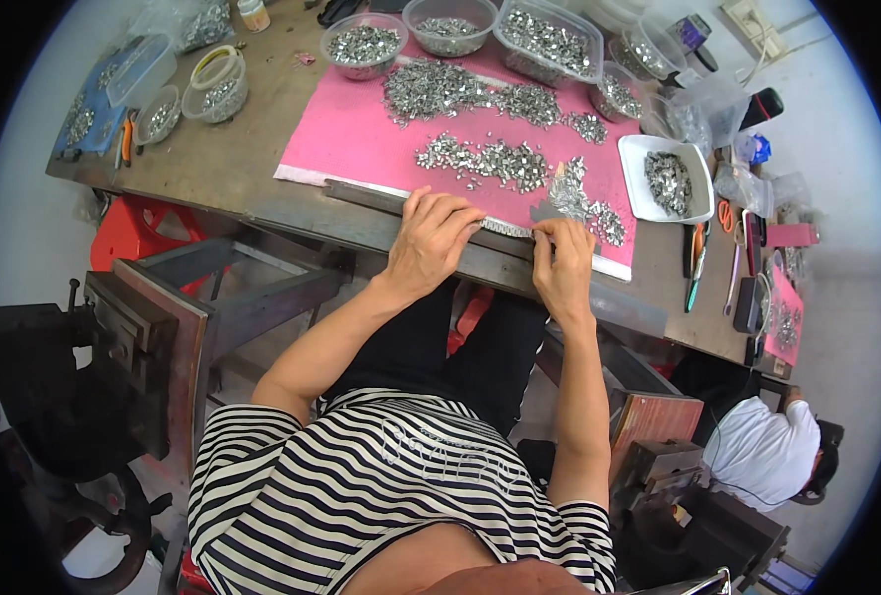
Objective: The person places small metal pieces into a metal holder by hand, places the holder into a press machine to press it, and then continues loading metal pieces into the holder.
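My left hand (427, 240) is closed at the near edge of the bench, its fingertips pressed together by a long dark metal bar (363, 197). To its right, my right hand (563, 270) pinches at the same bar; the fingers hide whatever they hold. Between the hands runs a pale, finely notched strip (506, 229), too small to identify. Just beyond the right hand lies a heap of shiny silver metal pieces (569, 188) on a pink cloth (326, 129). Further back on the cloth are a loose band of pieces (500, 165) and a larger pile (431, 89).
A white tray (631, 178) of metal pieces stands right of the cloth. Filled plastic tubs (365, 71) line the back. Orange-handled pliers (126, 139) lie left; scissors (725, 214) and other tools lie right. Another person (763, 451) sits at the far right.
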Action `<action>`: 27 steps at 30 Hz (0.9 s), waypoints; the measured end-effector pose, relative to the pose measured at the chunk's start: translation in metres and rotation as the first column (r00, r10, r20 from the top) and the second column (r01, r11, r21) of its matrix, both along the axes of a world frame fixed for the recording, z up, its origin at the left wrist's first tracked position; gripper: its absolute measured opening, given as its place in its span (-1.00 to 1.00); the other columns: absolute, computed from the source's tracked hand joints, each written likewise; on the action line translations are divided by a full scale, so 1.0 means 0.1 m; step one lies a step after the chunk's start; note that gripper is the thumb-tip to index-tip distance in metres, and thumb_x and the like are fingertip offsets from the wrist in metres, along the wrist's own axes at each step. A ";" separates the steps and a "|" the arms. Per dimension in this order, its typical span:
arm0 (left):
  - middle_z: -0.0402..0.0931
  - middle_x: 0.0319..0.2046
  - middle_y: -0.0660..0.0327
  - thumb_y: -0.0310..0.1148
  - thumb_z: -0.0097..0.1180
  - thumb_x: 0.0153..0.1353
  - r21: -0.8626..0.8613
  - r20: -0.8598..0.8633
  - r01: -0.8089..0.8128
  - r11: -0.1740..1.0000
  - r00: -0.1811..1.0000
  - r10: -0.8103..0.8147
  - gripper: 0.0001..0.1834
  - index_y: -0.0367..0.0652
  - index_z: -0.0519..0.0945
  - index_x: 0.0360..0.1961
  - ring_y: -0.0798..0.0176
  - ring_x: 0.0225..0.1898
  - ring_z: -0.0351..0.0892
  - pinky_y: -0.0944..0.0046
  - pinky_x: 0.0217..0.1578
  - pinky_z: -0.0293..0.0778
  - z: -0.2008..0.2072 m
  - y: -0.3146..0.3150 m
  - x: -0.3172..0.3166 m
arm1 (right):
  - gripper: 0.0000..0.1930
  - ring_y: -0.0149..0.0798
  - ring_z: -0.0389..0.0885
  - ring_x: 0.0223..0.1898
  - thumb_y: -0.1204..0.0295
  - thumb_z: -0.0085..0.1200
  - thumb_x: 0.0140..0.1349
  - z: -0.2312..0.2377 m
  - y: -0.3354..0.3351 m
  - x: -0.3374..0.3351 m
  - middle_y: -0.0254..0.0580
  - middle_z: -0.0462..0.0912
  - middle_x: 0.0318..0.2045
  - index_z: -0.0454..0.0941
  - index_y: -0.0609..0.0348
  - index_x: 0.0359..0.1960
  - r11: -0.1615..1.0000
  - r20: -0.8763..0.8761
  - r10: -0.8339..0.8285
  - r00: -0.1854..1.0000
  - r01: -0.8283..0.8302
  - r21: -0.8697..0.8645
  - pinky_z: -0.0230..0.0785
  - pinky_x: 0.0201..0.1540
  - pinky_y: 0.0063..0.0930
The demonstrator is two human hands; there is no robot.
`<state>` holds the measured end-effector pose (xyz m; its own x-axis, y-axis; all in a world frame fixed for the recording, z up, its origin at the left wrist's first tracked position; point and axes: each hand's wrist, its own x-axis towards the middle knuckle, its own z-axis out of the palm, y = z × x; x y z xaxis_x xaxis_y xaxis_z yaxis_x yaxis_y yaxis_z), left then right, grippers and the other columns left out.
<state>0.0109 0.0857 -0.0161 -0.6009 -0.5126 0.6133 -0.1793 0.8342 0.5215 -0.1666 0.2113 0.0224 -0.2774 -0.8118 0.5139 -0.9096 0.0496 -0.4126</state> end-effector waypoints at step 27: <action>0.59 -0.16 0.23 -0.37 0.24 0.27 0.013 -0.050 -0.033 0.999 0.998 0.034 -0.81 -0.15 0.63 -0.11 0.12 -0.05 0.52 0.07 0.10 0.23 -0.01 -0.01 -0.04 | -0.87 -0.52 0.55 -0.30 0.43 0.24 0.36 0.45 -0.07 -0.73 -0.40 0.68 -0.32 0.69 0.25 -0.21 0.975 0.683 -0.052 0.729 0.184 -0.122 0.40 -0.19 -0.59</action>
<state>0.0068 0.0845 -0.0168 -0.5518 -0.5399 0.6356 -0.1806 0.8214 0.5410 -0.2392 0.2045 0.0675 -0.6903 -0.6672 0.2797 -0.3813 0.0069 -0.9244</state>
